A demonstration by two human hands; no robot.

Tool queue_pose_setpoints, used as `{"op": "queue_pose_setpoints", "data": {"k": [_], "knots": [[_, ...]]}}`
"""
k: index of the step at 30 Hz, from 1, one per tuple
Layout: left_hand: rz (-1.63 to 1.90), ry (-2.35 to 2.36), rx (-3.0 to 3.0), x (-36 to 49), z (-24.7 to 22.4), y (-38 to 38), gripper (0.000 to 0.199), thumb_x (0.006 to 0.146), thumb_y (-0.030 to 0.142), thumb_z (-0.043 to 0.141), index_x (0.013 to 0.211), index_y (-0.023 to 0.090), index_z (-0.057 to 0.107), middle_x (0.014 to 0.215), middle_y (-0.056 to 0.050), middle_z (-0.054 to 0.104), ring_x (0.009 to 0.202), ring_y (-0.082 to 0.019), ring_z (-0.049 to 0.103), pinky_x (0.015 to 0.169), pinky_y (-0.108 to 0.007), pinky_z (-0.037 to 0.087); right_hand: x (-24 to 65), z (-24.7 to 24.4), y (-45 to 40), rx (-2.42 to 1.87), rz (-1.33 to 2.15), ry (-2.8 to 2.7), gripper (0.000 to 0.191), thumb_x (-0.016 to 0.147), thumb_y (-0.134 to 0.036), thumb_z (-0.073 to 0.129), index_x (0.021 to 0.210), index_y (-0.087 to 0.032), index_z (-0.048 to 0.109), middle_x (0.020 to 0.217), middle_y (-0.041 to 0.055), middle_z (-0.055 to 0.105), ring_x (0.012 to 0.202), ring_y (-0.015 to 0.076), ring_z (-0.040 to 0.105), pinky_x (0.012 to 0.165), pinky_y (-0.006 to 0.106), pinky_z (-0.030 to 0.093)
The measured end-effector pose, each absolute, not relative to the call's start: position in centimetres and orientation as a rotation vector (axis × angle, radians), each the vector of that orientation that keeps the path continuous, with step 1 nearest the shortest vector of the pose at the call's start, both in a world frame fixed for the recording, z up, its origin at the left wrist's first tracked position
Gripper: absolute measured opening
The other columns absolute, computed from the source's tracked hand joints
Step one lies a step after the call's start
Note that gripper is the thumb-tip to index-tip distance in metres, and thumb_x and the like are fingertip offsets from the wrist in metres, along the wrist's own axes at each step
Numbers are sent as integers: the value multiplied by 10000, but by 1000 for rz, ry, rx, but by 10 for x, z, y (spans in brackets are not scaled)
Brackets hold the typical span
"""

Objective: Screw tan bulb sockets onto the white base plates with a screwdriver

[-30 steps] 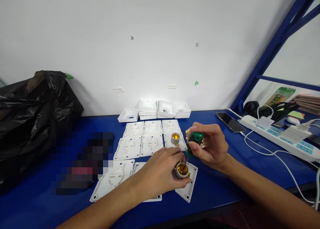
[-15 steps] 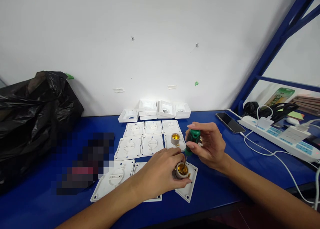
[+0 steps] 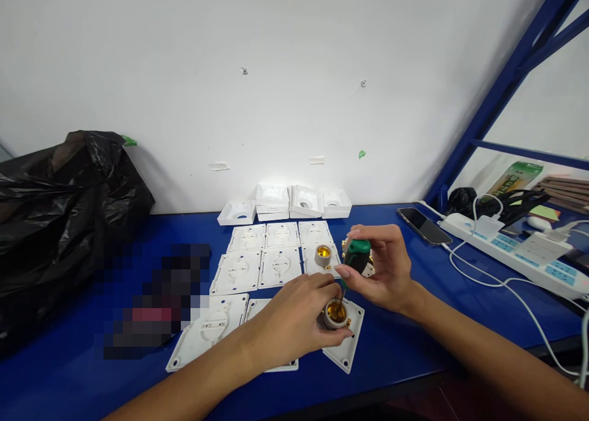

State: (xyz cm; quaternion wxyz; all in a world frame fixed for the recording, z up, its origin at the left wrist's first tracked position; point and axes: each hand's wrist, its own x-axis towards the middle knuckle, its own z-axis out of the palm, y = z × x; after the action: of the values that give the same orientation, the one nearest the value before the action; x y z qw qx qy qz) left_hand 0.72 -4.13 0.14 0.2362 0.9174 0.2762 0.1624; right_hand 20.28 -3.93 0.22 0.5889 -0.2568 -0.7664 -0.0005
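- Fingers [image 3: 338,336] of the left hand [image 3: 299,307] are clamped around the socket [image 3: 332,316], thumb along its near side, the others curled behind its far side.
- The socket sits mouth up over a white plate [image 3: 347,349], near the front edge of the table [image 3: 396,363]; the plate is turned askew, one corner toward the person. Whether the two are joined, I can't tell from here.
- The right hand [image 3: 386,267] has its fingers closed on the screwdriver [image 3: 357,256]. From them, the socket lies below, leftward and closer to the person. The screwdriver's long axis slants down that way, shaft inside the mouth; the tip's seat is hidden.
- So the left hand is nearer, touching the socket; the right reaches it only through the tool.
- Just beyond, a second socket [image 3: 323,256] stands on another plate, brass bits [image 3: 345,244] partly hidden behind the screwdriver.
- More plates [image 3: 279,266] lie in rows to the left, square covers [image 3: 272,195] against the wall behind.
- Off right: a phone [image 3: 423,226] beside a power strip [image 3: 515,246].
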Motion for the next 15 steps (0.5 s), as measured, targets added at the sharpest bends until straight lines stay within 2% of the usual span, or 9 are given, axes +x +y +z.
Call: {"op": "queue_pose_setpoints", "data": {"k": [5,10,15], "knots": [[427,752,2504,7,4,-43,324,840,344,816,1107,214,685,1059,-56,709,935,-263,684,817,-369,526,202,4,-41,-600,107,-1830,541,881,-163,697,1368,-297,502,924,3,597,670,153,601,561,314,534],[430,774,2523,7,3,-42,299,821,378,836,994,185,687,1021,-60,709,926,-268,685,807,-365,531,200,7,-40,-571,132,-1817,607,846,-99,738,1364,-299,493,835,-35,537,596,124,532,474,268,465],[423,752,2521,7,4,-41,306,845,373,811,1067,203,689,1094,-64,712,947,-267,685,829,-365,533,200,8,-40,-546,163,-1834,598,841,-124,740,1361,-286,494,937,-8,555,651,132,568,522,287,506]]}}
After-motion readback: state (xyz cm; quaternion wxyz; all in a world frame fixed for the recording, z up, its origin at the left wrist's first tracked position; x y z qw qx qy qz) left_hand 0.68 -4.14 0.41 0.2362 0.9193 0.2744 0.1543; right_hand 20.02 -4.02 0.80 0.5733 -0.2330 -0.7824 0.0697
